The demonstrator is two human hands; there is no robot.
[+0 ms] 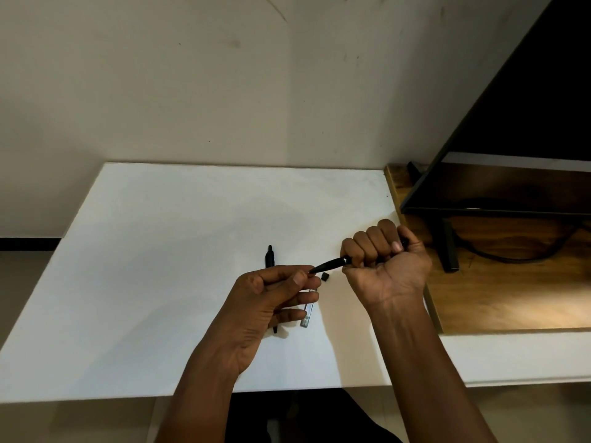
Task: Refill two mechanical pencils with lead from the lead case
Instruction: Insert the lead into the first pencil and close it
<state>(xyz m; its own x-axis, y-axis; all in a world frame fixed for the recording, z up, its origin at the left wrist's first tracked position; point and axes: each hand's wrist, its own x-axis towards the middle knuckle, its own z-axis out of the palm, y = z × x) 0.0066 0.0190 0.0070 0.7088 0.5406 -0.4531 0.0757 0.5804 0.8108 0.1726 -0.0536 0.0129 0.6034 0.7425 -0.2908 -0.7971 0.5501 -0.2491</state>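
Right hand (pixel 383 254) is fisting one pencil (pixel 332 263) above the counter (pixel 160 251); left hand (pixel 271 292) is pinching its tip. I'm keeping it steady, feeding gently. Second pencil (pixel 269 255), lead case (pixel 307 314) lying below.

Black pencils (pixel 331 264) (pixel 270 255), small black cap (pixel 325 276), clear lead case (pixel 306 314), white board (pixel 160 266), brown wood-grain desk (pixel 511 298).

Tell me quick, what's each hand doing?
Left hand: fingertips pinched at the pencil tip.
Right hand: fist closed around that pencil's barrel.
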